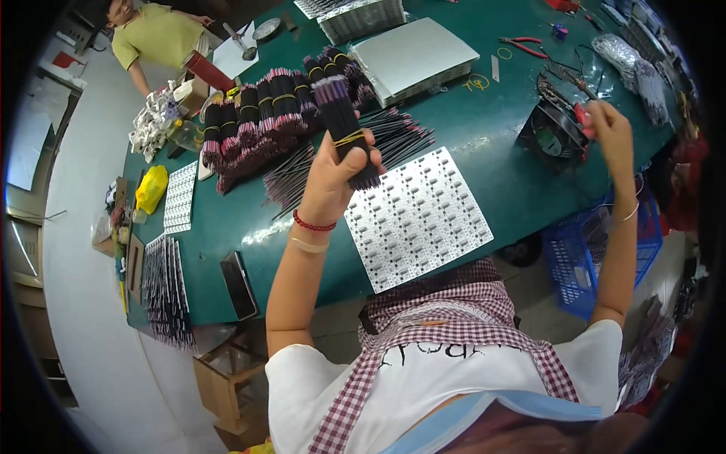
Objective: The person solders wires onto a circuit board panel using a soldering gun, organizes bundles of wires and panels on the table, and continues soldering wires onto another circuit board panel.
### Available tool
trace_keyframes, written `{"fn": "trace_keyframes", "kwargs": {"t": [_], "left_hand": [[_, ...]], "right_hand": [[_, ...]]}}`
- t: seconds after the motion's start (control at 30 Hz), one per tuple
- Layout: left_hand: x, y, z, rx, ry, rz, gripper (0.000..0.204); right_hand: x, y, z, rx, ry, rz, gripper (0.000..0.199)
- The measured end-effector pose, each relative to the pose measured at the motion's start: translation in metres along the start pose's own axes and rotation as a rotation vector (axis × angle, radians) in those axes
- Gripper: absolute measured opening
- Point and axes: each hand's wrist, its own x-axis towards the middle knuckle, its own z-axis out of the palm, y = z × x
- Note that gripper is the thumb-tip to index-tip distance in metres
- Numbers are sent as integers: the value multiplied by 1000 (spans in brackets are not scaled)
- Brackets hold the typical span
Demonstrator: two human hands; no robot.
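My left hand [330, 175] is closed around a bundle of thin black wires [338, 113] with purplish tips, tied by a yellow rubber band. It is raised over the table, beside a white circuit board panel [420, 216] with rows of small dark parts. Loose black wires [393, 132] lie behind that hand. Out to the right, my right hand [611, 129] has curled fingers beside a small black fan [556, 130] and a pen-like tool [569, 79]. Something red shows under its fingertips; I cannot make out what they grip.
Many banded wire bundles [261, 106] are piled at the back left. A stack of pale boards [414, 59] lies behind the panel, and red-handled pliers [523, 45] lie farther right. A phone [239, 284] is at the front-left edge. A blue crate [571, 265] stands below the table; another person [159, 34] is beyond it.
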Motion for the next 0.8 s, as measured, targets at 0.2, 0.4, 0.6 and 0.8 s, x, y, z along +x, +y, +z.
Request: {"fn": "trace_keyframes", "kwargs": {"t": [0.2,0.4,0.6,0.8], "left_hand": [[-8,-6,22,-22,-143,25,60],[-38,-23,18,-135,-149,53,52],[-75,-47,-11,-257,105,-228,46],[-86,-60,-4,-451,176,-190,47]], "right_hand": [[-66,-131,84,114,-489,-617,21],[-102,-147,175,498,-608,-681,35],[-146,-124,213,473,-652,-654,27],[-167,-115,213,475,-684,-538,29]]}}
